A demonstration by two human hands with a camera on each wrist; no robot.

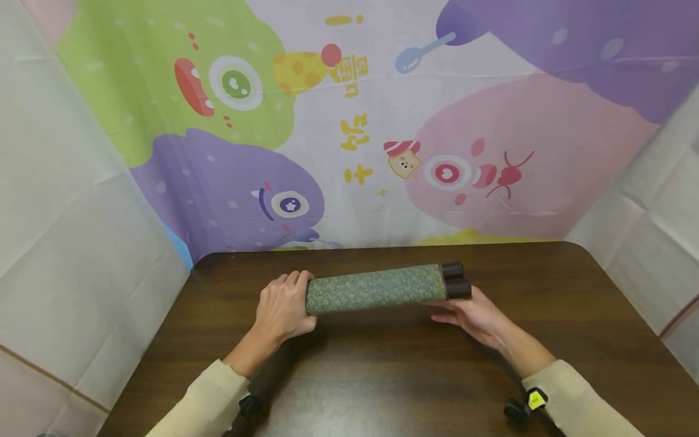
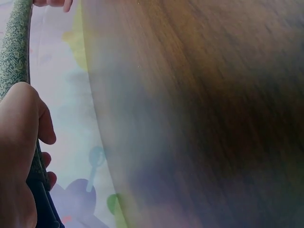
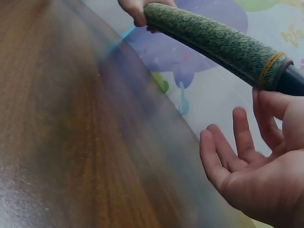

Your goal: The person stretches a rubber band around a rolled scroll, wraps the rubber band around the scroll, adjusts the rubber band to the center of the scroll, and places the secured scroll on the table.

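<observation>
A rolled hanging scroll [image 1: 377, 288] in green patterned cloth is held raised over the table, slightly tilted. Two dark rod ends [image 1: 457, 289] stick out of its right end. My left hand [image 1: 286, 303] grips the left end from above; in the left wrist view its thumb [image 2: 46, 126] lies along the roll and fingertips show beneath. A thin yellow rubber band [image 3: 271, 66] circles the right end. Right at this band, on the roll's lower edge, the thumb and forefinger of my right hand [image 3: 256, 166] meet in a pinch. Its other fingers spread loosely below.
The brown wooden table [image 1: 371, 388] runs back to a cloth backdrop [image 1: 371, 212] with cartoon figures. White cloth walls [image 1: 71, 230] stand at the left and right. A black device with a yellow label [image 1: 536, 399] sits at the right sleeve.
</observation>
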